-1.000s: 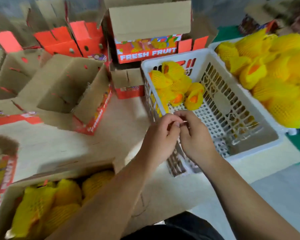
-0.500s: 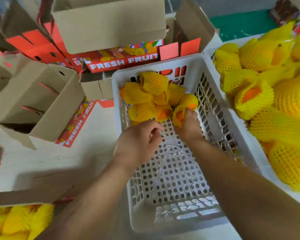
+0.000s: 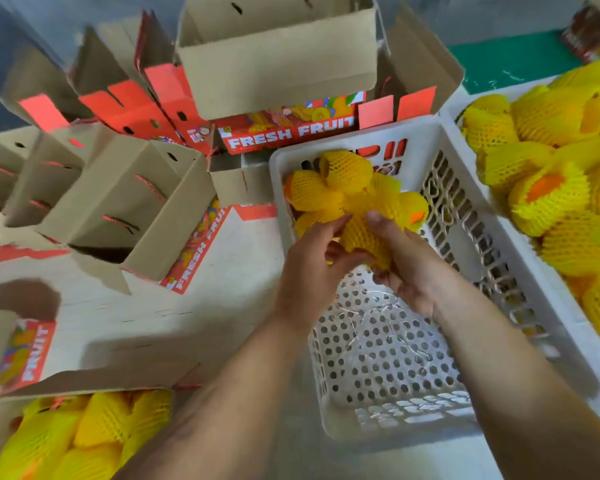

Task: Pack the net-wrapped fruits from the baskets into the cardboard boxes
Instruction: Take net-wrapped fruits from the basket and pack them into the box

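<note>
- Two hands met over the far half of a white basket (image 3: 471,344), both on one net-wrapped fruit (image 3: 364,233).
- Left hand (image 3: 312,268) cupped the fruit from its left side, fingers curled against the yellow netting with the thumb underneath.
- Right hand (image 3: 409,268) held the fruit from the right, its thumb laid up along the netting and its fingers curled beneath (their tips were hidden under the fruit).
- Held fruit sat just in front of a small pile of fruits (image 3: 340,185) heaped in the basket's far-left corner, touching them; one at the pile's right showed orange skin through the open end of its net.
- Nearer the person, the perforated floor of the basket lay bare, a few thin strands on it.
- Beside this basket, on the right, a second basket (image 3: 454,109) was heaped with wrapped fruits (image 3: 551,188) up to the table's right edge.
- At the table's near-left corner a box (image 3: 25,355) with a red "FRUIT" panel stood open, netted fruits (image 3: 94,431) already inside.
- Left of the white basket an empty box (image 3: 118,209) lay tipped on its side, opening toward the near edge.
- Along the far edge stood more open boxes, one (image 3: 281,129) printed "FRESH FRUIT" just behind the basket, others (image 3: 125,95) stacked at angles toward the far-left corner (much of that area was blurred).
</note>
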Available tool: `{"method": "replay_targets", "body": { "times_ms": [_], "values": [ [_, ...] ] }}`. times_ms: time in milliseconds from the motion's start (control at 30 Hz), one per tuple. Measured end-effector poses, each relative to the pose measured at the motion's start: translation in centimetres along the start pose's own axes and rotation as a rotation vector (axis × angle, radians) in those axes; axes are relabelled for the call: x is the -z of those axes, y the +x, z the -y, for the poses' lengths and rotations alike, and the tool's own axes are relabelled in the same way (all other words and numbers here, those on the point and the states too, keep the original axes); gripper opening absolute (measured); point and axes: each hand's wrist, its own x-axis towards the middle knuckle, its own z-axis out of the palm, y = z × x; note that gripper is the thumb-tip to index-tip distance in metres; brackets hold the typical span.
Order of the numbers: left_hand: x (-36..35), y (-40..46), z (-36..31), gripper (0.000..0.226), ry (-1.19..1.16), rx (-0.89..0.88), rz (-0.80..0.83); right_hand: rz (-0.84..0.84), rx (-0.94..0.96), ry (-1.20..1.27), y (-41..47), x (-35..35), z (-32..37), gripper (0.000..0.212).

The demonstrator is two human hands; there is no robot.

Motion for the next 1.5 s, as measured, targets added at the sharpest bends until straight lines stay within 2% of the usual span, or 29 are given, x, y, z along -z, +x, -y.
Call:
{"method": "replay_targets", "body": {
  "times_ms": [133,200,267,333,433,500,533,600,633,700,767,833,900,967,1033,1100,1133,1200,1300,1400,1433,1500],
  "values": [
    [3.2,-4.6,0.5,0.038,-0.322,0.015,-0.198,-0.02,0.185,0.175,-4.1,-6.1,-1.0,0.069],
    [5.5,-8.1,1.7,0.027,-0.326,0.002,-0.309,-0.121,0.258,0.192,-6.0,-10.5,-2.1,0.075],
    [8.5,-11.9,2.6,0.028,-0.317,0.009,-0.383,-0.215,0.294,0.143,-7.5,-15.5,-3.7,0.075],
    [12.4,-15.7,3.3,0.032,-0.345,0.009,-0.313,-0.221,0.29,0.147,-8.9,-20.3,-5.8,0.063],
    [19.9,-21.3,5.7,0.033,-0.308,0.027,-0.092,-0.075,0.207,0.288,-10.7,-26.5,-8.6,0.03],
    [25.1,-25.0,8.3,0.025,-0.223,0.054,-0.115,0.001,0.152,0.302,-11.6,-30.0,-11.0,0.025],
    [27.5,-26.6,9.8,0.022,-0.143,0.079,-0.194,-0.035,0.161,0.171,-11.9,-31.6,-12.4,0.029],
    [31.5,-29.2,12.9,0.023,0.082,0.174,-0.367,-0.138,0.261,-0.289,-12.9,-34.1,-15.1,0.041],
    [32.9,-30.2,14.5,0.024,0.215,0.216,-0.409,-0.119,0.332,-0.494,-13.6,-35.2,-16.3,0.047],
    [34.6,-32.0,17.7,0.029,0.466,0.304,-0.349,0.019,0.409,-0.864,-14.1,-36.9,-19.0,0.056],
    [34.3,-33.2,20.0,0.035,0.406,0.434,-0.247,0.091,0.454,-1.246,-13.6,-37.7,-21.9,0.055],
    [33.3,-34.0,21.0,0.037,0.197,0.484,-0.265,-0.029,0.409,-1.498,-12.7,-38.1,-23.0,0.053],
    [32.9,-33.9,21.2,0.038,0.184,0.466,-0.31,-0.147,0.331,-1.705,-11.8,-38.0,-22.8,0.056],
    [33.0,-33.5,21.3,0.036,0.2,0.449,-0.31,-0.138,0.259,-1.802,-11.3,-37.1,-22.2,0.064],
    [33.2,-33.5,21.2,0.03,0.228,0.461,-0.271,-0.067,0.217,-1.797,-11.4,-35.7,-21.2,0.07],
    [33.3,-33.7,20.6,0.025,0.483,0.415,-0.287,-0.037,0.274,-1.751,-11.8,-34.4,-20.1,0.066],
    [33.2,-33.9,20.1,0.024,0.607,0.344,-0.308,-0.078,0.314,-1.754,-12.1,-33.9,-19.8,0.062],
    [33.2,-33.6,19.2,0.025,0.7,0.198,-0.276,-0.165,0.283,-1.842,-12.2,-33.4,-19.5,0.061],
    [33.3,-32.7,18.8,0.036,0.783,0.189,-0.056,-0.119,0.14,-2.038,-11.8,-33.7,-20.5,0.065],
    [33.5,-31.9,19.0,0.062,0.873,0.239,0.07,-0.11,0.127,-2.185,-10.8,-34.6,-20.3,0.049],
    [33.5,-31.8,19.0,0.069,0.893,0.24,0.104,-0.109,0.132,-2.217,-10.5,-34.9,-20.2,0.046],
    [33.7,-31.6,19.1,0.068,0.9,0.233,0.097,-0.132,0.135,-2.192,-10.7,-35.1,-20.0,0.049]
  ]
}}
